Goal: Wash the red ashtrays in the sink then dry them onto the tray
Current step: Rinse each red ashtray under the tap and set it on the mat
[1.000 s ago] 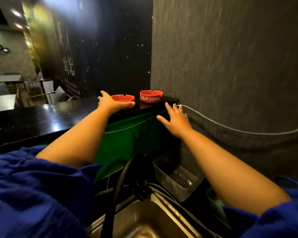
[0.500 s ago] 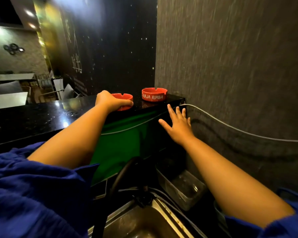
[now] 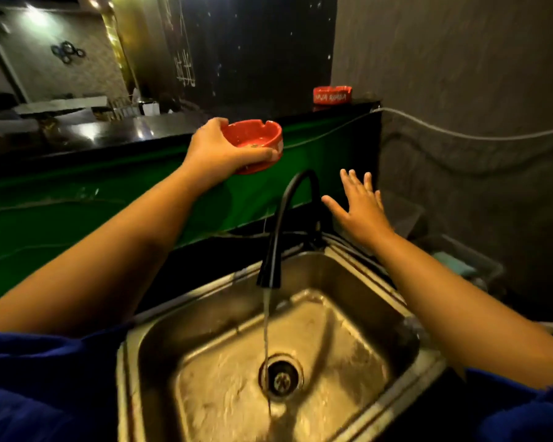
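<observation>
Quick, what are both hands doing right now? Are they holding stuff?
Left hand: closed around a red ashtray, holding it up in the air.
Right hand: open, fingers spread, holding nothing.

Glossy red ashtray (image 3: pixel 253 138), dull steel sink (image 3: pixel 205 320), matt, perhaps rubbery, tap (image 3: pixel 273 250)

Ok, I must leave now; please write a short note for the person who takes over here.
Left hand grips one red ashtray in the air, not yet under the water.
Right hand open, empty, beside the black faucet.
Second ashtray stands on the dark counter.
Water runs into the sink.
Done: one ashtray picked up.
Left: wash and dry both; I cannot see the tray.
</observation>
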Available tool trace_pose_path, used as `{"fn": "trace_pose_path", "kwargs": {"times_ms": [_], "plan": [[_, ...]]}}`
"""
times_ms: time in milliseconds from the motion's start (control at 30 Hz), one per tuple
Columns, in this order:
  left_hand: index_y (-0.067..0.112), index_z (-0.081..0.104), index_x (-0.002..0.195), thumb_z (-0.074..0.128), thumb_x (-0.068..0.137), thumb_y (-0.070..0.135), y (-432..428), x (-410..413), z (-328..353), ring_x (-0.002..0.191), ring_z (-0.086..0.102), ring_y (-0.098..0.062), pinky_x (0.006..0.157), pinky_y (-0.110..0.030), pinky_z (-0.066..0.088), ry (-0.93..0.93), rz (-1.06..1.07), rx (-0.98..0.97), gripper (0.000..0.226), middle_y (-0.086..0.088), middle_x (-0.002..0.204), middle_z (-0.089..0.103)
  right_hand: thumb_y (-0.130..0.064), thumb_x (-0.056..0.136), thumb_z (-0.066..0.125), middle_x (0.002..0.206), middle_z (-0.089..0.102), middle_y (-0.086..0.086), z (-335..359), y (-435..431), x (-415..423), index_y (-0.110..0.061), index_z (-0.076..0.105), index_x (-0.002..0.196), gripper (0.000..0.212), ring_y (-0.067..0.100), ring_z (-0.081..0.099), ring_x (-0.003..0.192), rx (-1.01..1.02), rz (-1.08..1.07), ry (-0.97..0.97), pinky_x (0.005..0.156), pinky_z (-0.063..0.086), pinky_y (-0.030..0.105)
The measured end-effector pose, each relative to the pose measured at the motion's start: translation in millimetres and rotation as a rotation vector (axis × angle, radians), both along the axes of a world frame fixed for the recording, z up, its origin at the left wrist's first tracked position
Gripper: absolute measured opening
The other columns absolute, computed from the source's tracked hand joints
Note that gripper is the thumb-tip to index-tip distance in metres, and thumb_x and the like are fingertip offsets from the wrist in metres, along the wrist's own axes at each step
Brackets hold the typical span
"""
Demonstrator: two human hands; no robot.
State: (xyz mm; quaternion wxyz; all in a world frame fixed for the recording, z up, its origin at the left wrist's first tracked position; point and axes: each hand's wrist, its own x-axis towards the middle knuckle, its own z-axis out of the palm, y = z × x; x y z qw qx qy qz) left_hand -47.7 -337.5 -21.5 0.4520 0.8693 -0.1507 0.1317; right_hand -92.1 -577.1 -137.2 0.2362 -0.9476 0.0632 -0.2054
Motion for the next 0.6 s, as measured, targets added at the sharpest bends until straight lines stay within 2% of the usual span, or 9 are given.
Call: {"fn": "trace_pose_path", "kwargs": {"times_ms": [200,367,533,600], "plan": [[0.011,0.039,0.138,0.088,0.054,0.041,49.5,-89.3,-78.3,0.109,0.049,-0.008,0.091,-0.018,0.037,0.019,-0.054,0.054,0.102,-0.002,0.13,0.051,-0.049,0.094,0.042,0.159,0.005,0.003,-62.1,67.3,-82.3,-0.02,0.012,0.151,0.071,0.023,-0.009,0.146,0.001,0.041,0.07,0.115,0.0,0.046],[0.011,0.035,0.14,0.09,0.046,0.043,77.8,-134.7,-167.8,0.117,0.049,-0.016,0.101,-0.031,0.043,0.137,-0.11,0.043,0.114,-0.004,0.133,0.046,-0.052,0.094,0.039,0.159,0.002,0.0,-119.0,100.6,-138.6,-0.025,0.008,0.151,0.07,0.019,-0.013,0.145,0.01,0.078,0.186,0.115,-0.005,0.042],[0.013,0.029,0.142,0.09,0.044,0.045,84.8,-166.7,-243.6,0.12,0.047,-0.016,0.102,-0.036,0.043,0.289,-0.115,0.11,0.119,-0.003,0.136,0.042,-0.058,0.093,0.032,0.159,-0.004,-0.002,-179.7,101.3,-165.5,-0.027,0.005,0.151,0.071,0.017,-0.016,0.143,-0.048,0.069,0.345,0.114,-0.007,0.041],[0.015,0.028,0.142,0.09,0.045,0.044,81.4,-171.7,-262.6,0.121,0.045,-0.016,0.103,-0.033,0.042,0.32,-0.095,0.133,0.119,-0.003,0.138,0.04,-0.057,0.094,0.032,0.159,-0.004,-0.001,-186.4,95.0,-161.3,-0.027,0.007,0.151,0.069,0.018,-0.016,0.143,-0.046,0.086,0.385,0.115,-0.007,0.042]]}}
